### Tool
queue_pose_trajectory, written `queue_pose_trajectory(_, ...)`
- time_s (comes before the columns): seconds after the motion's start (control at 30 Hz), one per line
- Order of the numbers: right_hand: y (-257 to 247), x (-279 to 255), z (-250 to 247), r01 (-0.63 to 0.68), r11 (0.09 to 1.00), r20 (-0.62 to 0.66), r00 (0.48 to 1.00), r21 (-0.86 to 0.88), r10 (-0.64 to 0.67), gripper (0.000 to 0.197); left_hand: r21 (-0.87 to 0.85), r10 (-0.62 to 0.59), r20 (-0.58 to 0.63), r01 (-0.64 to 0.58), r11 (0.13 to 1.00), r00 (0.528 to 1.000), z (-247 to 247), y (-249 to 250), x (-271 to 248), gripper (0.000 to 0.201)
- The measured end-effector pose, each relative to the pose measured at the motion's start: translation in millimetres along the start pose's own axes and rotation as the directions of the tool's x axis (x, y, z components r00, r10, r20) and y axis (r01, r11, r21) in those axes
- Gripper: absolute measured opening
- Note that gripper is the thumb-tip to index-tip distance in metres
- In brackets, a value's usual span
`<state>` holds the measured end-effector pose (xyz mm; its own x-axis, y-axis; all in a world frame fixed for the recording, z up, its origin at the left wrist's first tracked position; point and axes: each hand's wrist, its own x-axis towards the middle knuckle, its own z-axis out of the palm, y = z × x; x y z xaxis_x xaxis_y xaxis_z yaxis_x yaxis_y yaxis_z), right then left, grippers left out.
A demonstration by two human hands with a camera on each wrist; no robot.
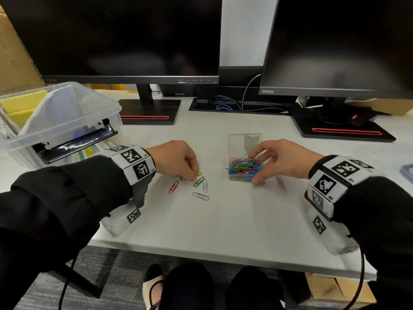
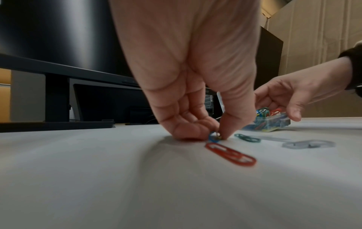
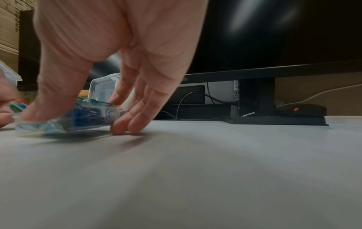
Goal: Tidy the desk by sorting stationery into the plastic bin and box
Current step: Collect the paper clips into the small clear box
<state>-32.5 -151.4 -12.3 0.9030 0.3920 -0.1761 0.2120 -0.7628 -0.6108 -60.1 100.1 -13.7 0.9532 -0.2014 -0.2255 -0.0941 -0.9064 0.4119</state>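
My left hand (image 1: 194, 175) pinches a yellow paper clip (image 1: 198, 173) down on the white desk (image 1: 223, 220); a blue clip (image 2: 212, 139) lies half under its fingers. Beside it lie loose clips: a red one (image 1: 173, 187), a green one (image 1: 199, 181) and two silver ones (image 1: 205, 185). To the right stands a small clear box (image 1: 244, 170) full of coloured clips, lid (image 1: 244, 143) upright. My right hand (image 1: 254, 167) grips that box, thumb on its near side, fingers round the far side. The box (image 3: 78, 117) looks blurred in the right wrist view.
A large clear plastic bin (image 1: 67, 121) with yellow pads, pens and a black clip stands at the left rear. Two monitor stands (image 1: 149, 111) (image 1: 344, 129) and cables line the back. A blue-edged object (image 1: 407, 173) sits at the right edge.
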Motion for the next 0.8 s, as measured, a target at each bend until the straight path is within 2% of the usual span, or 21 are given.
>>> queue_pose_trajectory(0.1,-0.3,0.1,0.2,-0.004,1.0,0.004,1.0,0.007,0.004,0.054,0.037,0.05,-0.014,-0.049,0.998,0.999,0.0,1.5,-1.1,0.008)
queue_pose_trajectory(0.17,-1.1,-0.2,0.2,-0.004,1.0,0.006,1.0,0.003,0.004,0.054,0.048,0.112,-0.075,-0.108,0.993,0.991,-0.4,3.1,-1.6,0.011)
queue_pose_trajectory(0.27,-2.0,-0.3,0.2,0.011,1.0,0.007,1.0,-0.013,-0.011,0.053,0.009,0.225,-0.238,-0.229,0.973,0.945,-0.3,12.5,0.6,0.015)
queue_pose_trajectory(0.37,-1.9,-0.1,0.4,0.02,1.0,0.007,1.0,-0.02,-0.02,0.052,-0.032,0.329,-0.317,-0.357,0.934,0.889,3.5,31.4,5.9,0.015)
queue_pose_trajectory(0.5,-0.8,1.1,0.7,0.02,1.0,0.011,1.0,-0.021,-0.019,0.054,0.003,0.43,-0.3,-0.45,0.893,0.851,12.4,58.2,17.2,0.015)
queue_pose_trajectory(0.6,-0.7,1.0,0.5,0.022,1.0,0.015,1.0,-0.014,-0.022,0.055,0.044,0.44,-0.281,-0.446,0.894,0.853,15.6,66.0,23.5,0.017)
queue_pose_trajectory(0.73,-0.1,1.3,-0.2,0.031,0.999,0.018,0.999,-0.013,-0.03,0.053,0.238,0.489,-0.254,-0.436,0.868,0.835,10.2,49.2,11.8,0.016)
queue_pose_trajectory(0.8,0.3,1.6,0.0,0.033,0.999,0.02,0.999,-0.017,-0.033,0.052,0.313,0.493,-0.21,-0.42,0.852,0.844,5.8,31.8,0.5,0.016)
